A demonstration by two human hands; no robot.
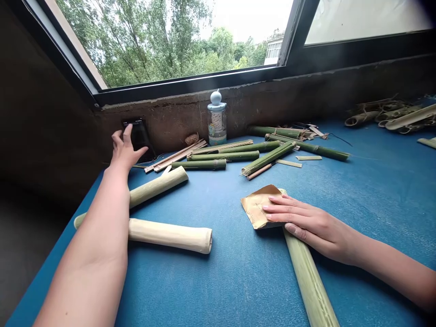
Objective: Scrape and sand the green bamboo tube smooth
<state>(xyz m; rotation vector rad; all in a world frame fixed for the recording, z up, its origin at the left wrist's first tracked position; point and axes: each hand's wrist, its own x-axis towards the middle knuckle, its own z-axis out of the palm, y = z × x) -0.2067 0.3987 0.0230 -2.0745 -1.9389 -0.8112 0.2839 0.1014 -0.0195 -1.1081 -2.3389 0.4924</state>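
Bamboo tube [311, 284], pale green with a rough streak down its side, lies on the blue table [235, 286] in front of the person, running from the lower edge of the view up to its far end under the right hand [318, 229]. That hand rests palm down with its fingers laid straight over a tan sheet of paper [256, 209] on the tube's far end, the thumb against the tube; how firmly this grip closes underneath, I cannot tell. The left hand [124, 150] reaches out to a dark phone [141, 141] leaning on the wall, its grip wide, thumb and fingers spread at the screen; whether they touch it is unclear. Below the left forearm, which hides part of each, lie a cream bamboo tube [170, 235] and a greenish bamboo tube [160, 185]. Farther back are green bamboo pieces [223, 156], wooden strips [180, 155], a small woven ball [191, 139] and a light-blue bottle [217, 121] standing upright by the wall. Split bamboo [405, 119] is heaped at the far right.
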